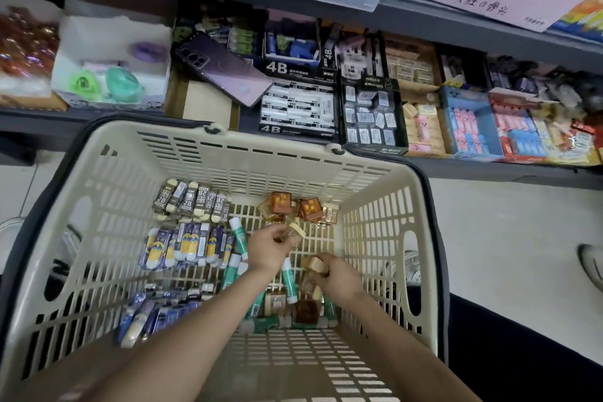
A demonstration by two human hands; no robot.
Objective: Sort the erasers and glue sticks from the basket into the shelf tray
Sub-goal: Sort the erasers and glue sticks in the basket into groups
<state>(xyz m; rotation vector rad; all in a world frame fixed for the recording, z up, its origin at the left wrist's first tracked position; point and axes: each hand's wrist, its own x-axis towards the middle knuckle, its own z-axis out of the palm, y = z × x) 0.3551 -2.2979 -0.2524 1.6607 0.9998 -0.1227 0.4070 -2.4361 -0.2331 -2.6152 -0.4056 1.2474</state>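
Both my hands are down inside the cream plastic basket (208,153). My left hand (266,250) pinches a small clear-wrapped beige eraser (295,232). My right hand (337,277) grips another beige block eraser (317,266). Rows of 2B erasers (192,202) and blue-and-yellow erasers (186,246) lie along the basket's left side. Green glue sticks (288,279) lie under and between my hands. Orange boxed erasers (293,206) sit at the far end. The shelf tray (421,88) behind the basket holds beige erasers.
A purple phone (225,70) lies on the shelf above an open cardboard box (208,104). Black 4B eraser boxes (298,111), a black box of small erasers (372,117) and pink and blue eraser boxes (470,127) fill the shelf. A shoe (590,266) rests on the floor at right.
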